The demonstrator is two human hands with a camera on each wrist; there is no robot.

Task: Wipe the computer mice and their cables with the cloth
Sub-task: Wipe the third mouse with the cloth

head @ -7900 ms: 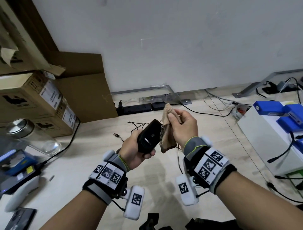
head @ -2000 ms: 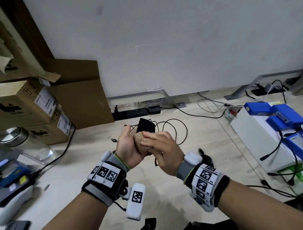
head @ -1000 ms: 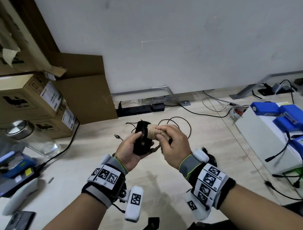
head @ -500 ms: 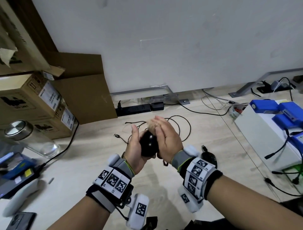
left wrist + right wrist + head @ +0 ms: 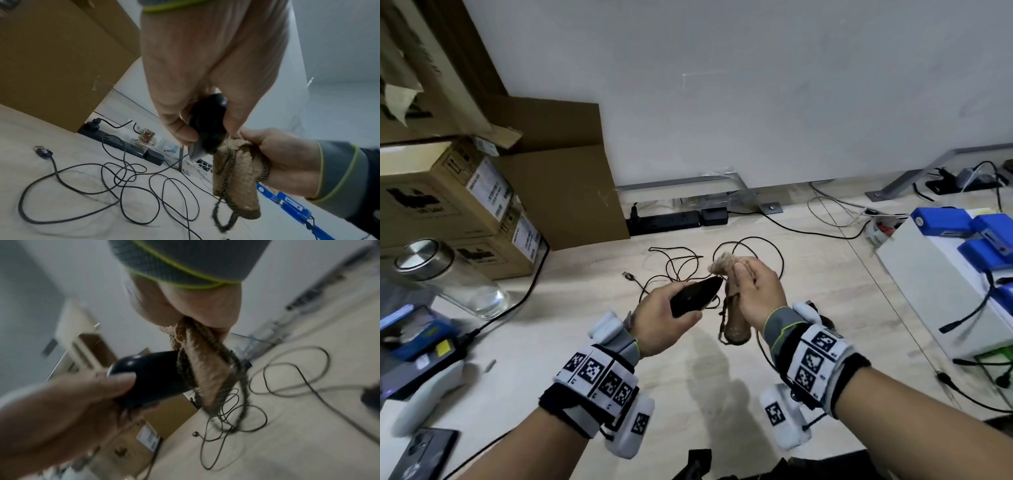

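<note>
My left hand (image 5: pixel 667 315) grips a black computer mouse (image 5: pixel 697 296) above the table, its nose pointing right. In the left wrist view the thumb and fingers curl round the mouse (image 5: pixel 207 128). My right hand (image 5: pixel 755 291) clutches a bunched tan cloth (image 5: pixel 734 322), which hangs below the fist and touches the mouse's front end. The cloth (image 5: pixel 236 175) meets the mouse tip there, and the blurred right wrist view shows the cloth (image 5: pixel 203 369) against the mouse (image 5: pixel 152 379). The mouse's thin black cable (image 5: pixel 678 267) lies in loose loops on the table behind my hands, ending in a USB plug (image 5: pixel 627 275).
Cardboard boxes (image 5: pixel 448 198) and a glass jar (image 5: pixel 445 277) stand at the left. A black power strip (image 5: pixel 664 222) runs along the wall. A white case with blue packs (image 5: pixel 955 267) sits at the right. A second dark mouse (image 5: pixel 827 323) lies partly hidden behind my right wrist.
My right hand has slid off the mouse's top to its front end, and the cloth now hangs down. The left hand has turned the mouse on its side, pointing right.
</note>
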